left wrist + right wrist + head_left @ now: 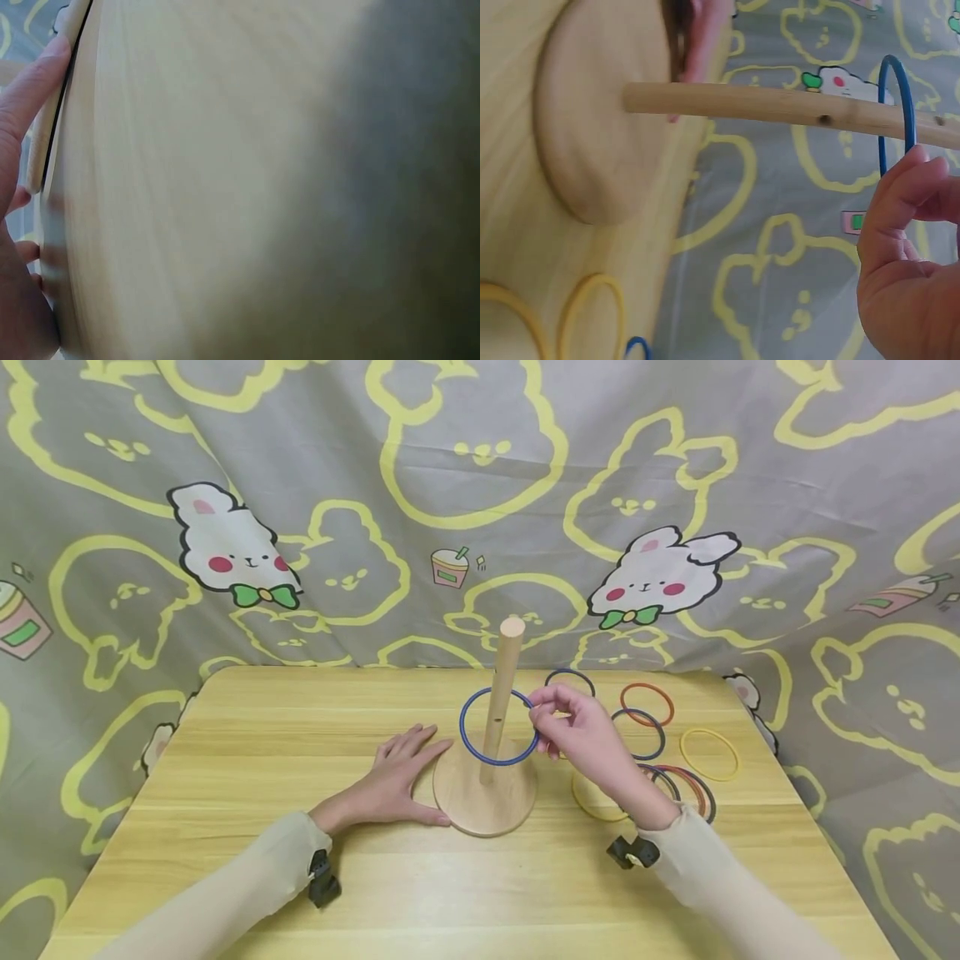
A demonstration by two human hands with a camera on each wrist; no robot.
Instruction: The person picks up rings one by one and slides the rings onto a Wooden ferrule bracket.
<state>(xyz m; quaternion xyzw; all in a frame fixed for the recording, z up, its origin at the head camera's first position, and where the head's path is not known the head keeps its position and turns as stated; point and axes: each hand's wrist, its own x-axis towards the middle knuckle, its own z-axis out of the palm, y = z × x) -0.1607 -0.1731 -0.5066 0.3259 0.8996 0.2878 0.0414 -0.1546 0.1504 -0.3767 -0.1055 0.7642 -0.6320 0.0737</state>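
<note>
- A pale wood-grained worktop (480,902) is spread beneath both hands; beyond them and at the sides, it is bordered by a grey cloth (352,468), printed with yellow outlines, white rabbits and drink cups.
- The left hand (386,785) is laid beside the round wooden base (457,793), its fingers extended and nothing grasped; the base's rim is touched by the thumb.
- A blue ring (500,764) is pinched between the thumb and fingers of the right hand (581,727); it is held just left of that hand, around the wooden post (505,668) and below its top.
- In the right wrist view, the ring is seen side-on with the post passing through it, and a dark hole (825,120) is shown between ring and base.
- In the left wrist view, a digit is seen against the base's rim, with a dark line below; the right side is darkened by a blur that cannot be identified.
- Beyond the right hand, a dark blue ring (570,670) is partly covered by it.
- To the right of that hand, a red ring (645,685) is overlapped by another dark ring (663,743); farther right, a yellow ring (737,767) is placed apart.
- Nearer the right wrist, several overlapping rings (705,810) are partly hidden by the forearm.
</note>
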